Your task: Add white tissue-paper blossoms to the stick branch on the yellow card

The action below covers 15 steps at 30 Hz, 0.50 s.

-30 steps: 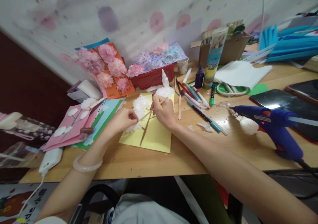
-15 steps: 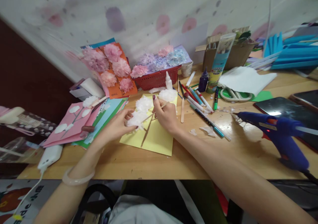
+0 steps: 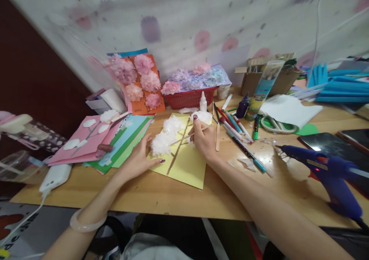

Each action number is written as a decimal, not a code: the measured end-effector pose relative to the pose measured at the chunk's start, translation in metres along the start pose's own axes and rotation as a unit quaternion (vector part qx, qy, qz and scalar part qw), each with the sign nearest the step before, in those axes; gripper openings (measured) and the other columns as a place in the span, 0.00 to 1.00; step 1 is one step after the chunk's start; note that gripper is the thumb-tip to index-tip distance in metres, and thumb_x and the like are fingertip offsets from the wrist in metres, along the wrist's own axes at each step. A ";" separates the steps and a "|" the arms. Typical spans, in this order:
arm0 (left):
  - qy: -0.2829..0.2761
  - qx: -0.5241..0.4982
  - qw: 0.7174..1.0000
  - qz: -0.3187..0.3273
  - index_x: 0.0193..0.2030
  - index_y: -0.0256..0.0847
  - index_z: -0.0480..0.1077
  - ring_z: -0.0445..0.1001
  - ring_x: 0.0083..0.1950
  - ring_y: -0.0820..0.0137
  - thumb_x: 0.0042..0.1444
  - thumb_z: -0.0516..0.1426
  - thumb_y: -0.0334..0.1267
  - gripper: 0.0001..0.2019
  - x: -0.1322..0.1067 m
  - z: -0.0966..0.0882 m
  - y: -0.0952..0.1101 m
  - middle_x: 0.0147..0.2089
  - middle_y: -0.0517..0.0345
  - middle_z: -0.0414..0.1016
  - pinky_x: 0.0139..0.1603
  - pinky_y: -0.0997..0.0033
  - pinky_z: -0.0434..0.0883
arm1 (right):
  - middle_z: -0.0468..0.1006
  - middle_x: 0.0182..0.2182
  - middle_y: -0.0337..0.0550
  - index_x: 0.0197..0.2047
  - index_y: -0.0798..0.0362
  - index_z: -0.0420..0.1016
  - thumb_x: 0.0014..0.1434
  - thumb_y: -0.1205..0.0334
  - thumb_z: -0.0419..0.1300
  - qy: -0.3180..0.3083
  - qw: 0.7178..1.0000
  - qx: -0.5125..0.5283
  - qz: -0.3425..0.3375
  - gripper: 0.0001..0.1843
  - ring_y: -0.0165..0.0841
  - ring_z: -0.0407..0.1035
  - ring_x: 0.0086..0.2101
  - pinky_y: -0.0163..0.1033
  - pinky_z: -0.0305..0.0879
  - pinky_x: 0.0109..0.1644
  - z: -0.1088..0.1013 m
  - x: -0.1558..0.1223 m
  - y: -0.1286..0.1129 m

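A yellow card (image 3: 187, 165) with brown painted branches lies on the wooden table (image 3: 173, 194). White tissue flowers (image 3: 163, 142) sit on its upper part. My left hand (image 3: 138, 160) rests flat beside the lower white flower, fingers spread on the card's left edge. My right hand (image 3: 204, 139) is closed on a thin wooden stick (image 3: 184, 137), whose tip points left into the white flower.
Pink, green and blue cards (image 3: 95, 142) lie to the left. A red basket (image 3: 191, 96) of tissue flowers stands behind. Several markers (image 3: 233, 127) and a glue bottle (image 3: 203, 102) lie to the right. A blue glue gun (image 3: 325, 175) stands at right, near a tablet (image 3: 325, 142).
My left hand has let go of the stick's tip and now lies flat by the flower. The view has shifted, so everything sits lower and more to the right.
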<state>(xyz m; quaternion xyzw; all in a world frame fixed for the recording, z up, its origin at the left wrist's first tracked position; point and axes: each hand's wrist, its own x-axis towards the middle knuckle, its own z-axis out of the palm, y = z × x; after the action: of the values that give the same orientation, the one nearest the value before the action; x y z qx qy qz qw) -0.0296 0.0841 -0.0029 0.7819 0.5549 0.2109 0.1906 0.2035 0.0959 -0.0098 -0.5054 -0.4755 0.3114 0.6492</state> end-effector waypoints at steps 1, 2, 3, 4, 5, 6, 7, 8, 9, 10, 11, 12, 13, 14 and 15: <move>-0.005 0.008 1.000 0.002 0.67 0.43 0.45 0.60 0.68 0.53 0.47 0.64 0.52 0.46 0.000 0.003 -0.002 0.68 0.38 0.58 0.65 0.50 0.60 | 0.66 0.10 0.36 0.16 0.52 0.67 0.64 0.42 0.48 -0.007 1.000 -0.002 -0.001 0.31 0.28 0.62 0.15 0.33 0.57 0.23 0.000 0.000 0.000; -0.009 0.021 1.000 0.004 0.68 0.42 0.43 0.59 0.68 0.51 0.46 0.64 0.52 0.48 0.000 0.006 -0.004 0.69 0.37 0.57 0.66 0.49 0.59 | 0.66 0.10 0.36 0.16 0.52 0.67 0.64 0.42 0.49 -0.014 1.000 -0.006 -0.003 0.31 0.27 0.62 0.15 0.32 0.57 0.23 0.000 -0.001 0.001; -0.012 0.032 0.999 0.004 0.68 0.42 0.43 0.58 0.69 0.50 0.46 0.64 0.53 0.49 0.001 0.008 -0.005 0.69 0.36 0.56 0.66 0.47 0.59 | 0.66 0.10 0.36 0.16 0.52 0.67 0.64 0.42 0.49 -0.020 1.000 -0.011 -0.008 0.31 0.27 0.62 0.15 0.32 0.57 0.23 0.001 -0.002 0.001; -0.014 0.040 0.999 0.004 0.68 0.42 0.43 0.58 0.69 0.49 0.45 0.65 0.53 0.49 0.002 0.009 -0.005 0.69 0.35 0.56 0.66 0.46 0.58 | 0.66 0.10 0.36 0.17 0.52 0.67 0.63 0.41 0.49 -0.027 0.999 -0.016 -0.014 0.31 0.27 0.62 0.15 0.32 0.57 0.23 0.001 -0.003 0.001; -0.019 0.044 0.999 0.005 0.69 0.42 0.42 0.58 0.69 0.48 0.45 0.65 0.53 0.50 0.003 0.009 -0.005 0.69 0.35 0.55 0.66 0.46 0.57 | 0.66 0.10 0.35 0.17 0.52 0.67 0.63 0.41 0.49 -0.032 0.999 -0.020 -0.020 0.31 0.27 0.62 0.15 0.32 0.57 0.23 0.001 -0.004 0.002; -0.023 0.045 0.999 0.007 0.69 0.42 0.42 0.58 0.69 0.48 0.45 0.65 0.52 0.51 0.005 0.008 -0.005 0.70 0.35 0.55 0.66 0.46 0.57 | 0.66 0.11 0.35 0.17 0.52 0.67 0.63 0.41 0.49 -0.034 0.999 -0.024 -0.027 0.31 0.27 0.63 0.15 0.32 0.57 0.23 0.002 -0.005 0.002; -0.029 0.045 0.999 0.007 0.69 0.42 0.41 0.58 0.69 0.49 0.44 0.65 0.52 0.51 0.007 0.007 -0.005 0.70 0.35 0.55 0.66 0.46 0.56 | 0.66 0.11 0.36 0.17 0.52 0.67 0.63 0.41 0.49 -0.034 0.999 -0.025 -0.032 0.31 0.27 0.63 0.15 0.32 0.56 0.22 0.003 -0.006 0.002; -0.035 0.045 0.998 0.004 0.69 0.41 0.41 0.58 0.69 0.49 0.44 0.66 0.51 0.52 0.009 0.006 -0.005 0.69 0.35 0.56 0.66 0.46 0.56 | 0.66 0.11 0.36 0.16 0.52 0.67 0.63 0.40 0.49 -0.031 0.999 -0.025 -0.035 0.31 0.27 0.63 0.15 0.32 0.56 0.22 0.004 -0.008 0.002; -0.045 0.045 0.998 0.001 0.70 0.40 0.41 0.58 0.69 0.49 0.43 0.66 0.51 0.53 0.011 0.004 -0.006 0.69 0.34 0.57 0.67 0.46 0.55 | 0.66 0.11 0.36 0.16 0.52 0.67 0.63 0.40 0.49 -0.027 0.999 -0.022 -0.035 0.32 0.27 0.63 0.15 0.32 0.56 0.22 0.005 -0.009 0.001; -0.057 0.045 0.997 -0.003 0.70 0.40 0.40 0.57 0.69 0.49 0.42 0.67 0.50 0.54 0.014 0.002 -0.006 0.68 0.34 0.58 0.67 0.46 0.54 | 0.66 0.11 0.36 0.16 0.52 0.68 0.63 0.39 0.49 -0.022 0.999 -0.019 -0.034 0.32 0.27 0.63 0.15 0.32 0.56 0.22 0.005 -0.010 0.001; -0.071 0.043 0.997 -0.007 0.70 0.39 0.39 0.56 0.70 0.49 0.41 0.67 0.50 0.55 0.017 0.000 -0.007 0.68 0.33 0.59 0.67 0.46 0.53 | 0.66 0.10 0.36 0.16 0.52 0.68 0.63 0.39 0.49 -0.015 0.999 -0.017 -0.032 0.32 0.27 0.62 0.15 0.32 0.56 0.21 0.006 -0.010 0.000; -0.084 0.041 0.996 -0.008 0.71 0.38 0.38 0.55 0.70 0.49 0.41 0.67 0.50 0.56 0.020 -0.002 -0.008 0.68 0.33 0.59 0.67 0.47 0.53 | 0.66 0.10 0.36 0.16 0.52 0.69 0.63 0.39 0.49 -0.009 0.999 -0.016 -0.029 0.32 0.27 0.62 0.14 0.32 0.56 0.21 0.006 -0.011 -0.001; -0.097 0.038 0.995 -0.006 0.71 0.39 0.37 0.54 0.71 0.49 0.41 0.67 0.50 0.57 0.024 -0.004 -0.010 0.69 0.33 0.58 0.67 0.47 0.53 | 0.65 0.10 0.36 0.16 0.52 0.69 0.63 0.40 0.50 -0.002 1.000 -0.016 -0.026 0.32 0.26 0.62 0.14 0.32 0.56 0.21 0.005 -0.010 -0.002; -0.107 0.034 0.994 0.001 0.71 0.39 0.36 0.53 0.71 0.49 0.40 0.67 0.50 0.58 0.028 -0.006 -0.012 0.69 0.34 0.57 0.67 0.48 0.53 | 0.65 0.10 0.36 0.15 0.52 0.68 0.63 0.40 0.50 0.007 1.000 -0.018 -0.022 0.32 0.26 0.62 0.14 0.32 0.56 0.21 0.005 -0.010 -0.003; -0.117 0.031 0.993 0.011 0.71 0.40 0.36 0.52 0.72 0.49 0.40 0.67 0.51 0.58 0.032 -0.008 -0.015 0.70 0.35 0.55 0.68 0.48 0.52 | 0.65 0.10 0.36 0.15 0.52 0.68 0.63 0.40 0.50 0.017 0.999 -0.020 -0.017 0.32 0.26 0.61 0.14 0.32 0.56 0.20 0.004 -0.009 -0.004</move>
<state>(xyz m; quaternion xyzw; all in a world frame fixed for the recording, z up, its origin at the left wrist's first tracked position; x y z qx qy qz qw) -0.0362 0.1201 -0.0004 0.8128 0.5265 0.1030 0.2269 0.1962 0.0882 -0.0085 -0.5153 -0.4789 0.2817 0.6526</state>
